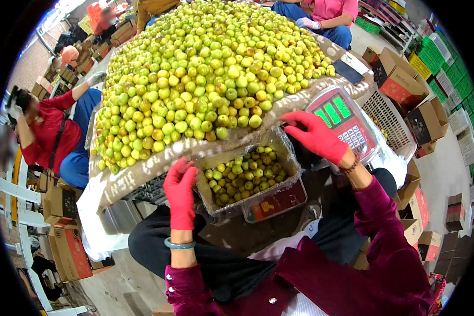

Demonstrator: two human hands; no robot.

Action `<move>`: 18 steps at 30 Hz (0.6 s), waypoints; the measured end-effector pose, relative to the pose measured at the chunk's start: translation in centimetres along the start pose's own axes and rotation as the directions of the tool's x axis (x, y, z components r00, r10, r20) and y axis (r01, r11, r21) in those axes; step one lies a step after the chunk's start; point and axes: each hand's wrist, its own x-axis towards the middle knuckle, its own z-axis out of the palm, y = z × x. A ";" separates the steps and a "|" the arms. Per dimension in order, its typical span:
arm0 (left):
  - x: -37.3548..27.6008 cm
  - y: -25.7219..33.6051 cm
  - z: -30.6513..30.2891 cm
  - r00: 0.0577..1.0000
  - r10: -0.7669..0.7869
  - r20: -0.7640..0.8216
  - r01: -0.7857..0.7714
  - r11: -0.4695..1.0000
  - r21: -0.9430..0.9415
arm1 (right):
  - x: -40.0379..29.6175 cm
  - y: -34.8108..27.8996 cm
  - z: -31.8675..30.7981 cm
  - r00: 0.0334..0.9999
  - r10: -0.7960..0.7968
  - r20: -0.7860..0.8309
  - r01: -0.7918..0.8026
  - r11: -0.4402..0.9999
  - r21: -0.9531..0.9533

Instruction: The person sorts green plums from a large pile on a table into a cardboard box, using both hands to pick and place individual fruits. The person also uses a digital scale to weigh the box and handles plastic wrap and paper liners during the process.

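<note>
A large heap of green-yellow jujube-like fruits (197, 79) lies on burlap sacking (142, 170) before me. Below its near edge, a box with a clear plastic liner (294, 179) holds more of the fruits (249, 173). My left hand (181, 193), in a red glove, is raised at the box's left side, fingers bent, with no fruit visible in it. My right hand (318, 136), also red-gloved, hovers between the box and a red digital scale (353, 130), thumb and fingers apart and nothing between them. The scale's display is lit green.
A dark phone (348, 71) lies on the sacking's right edge. A white perforated basket (391, 122) stands beyond the scale. Cardboard boxes (399, 79) stand at right and left (69, 252). A person in red (59, 130) sits at left, another in pink (331, 15) at the far side.
</note>
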 end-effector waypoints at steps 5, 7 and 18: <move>-0.1 1.0 -1.2 0.994 -0.100 -0.045 0.098 0.995 -0.034 | -0.3 0.6 5.6 0.972 -0.233 0.018 0.233 0.972 -0.027; -0.5 1.3 -1.7 0.990 -0.124 -0.062 0.124 0.992 0.003 | -1.1 -1.1 7.9 0.976 0.017 0.215 -0.059 0.980 0.189; -1.4 3.0 0.7 0.993 -0.117 -0.008 0.116 0.990 -0.079 | -1.6 2.2 10.5 0.988 -0.150 0.032 0.147 0.986 0.080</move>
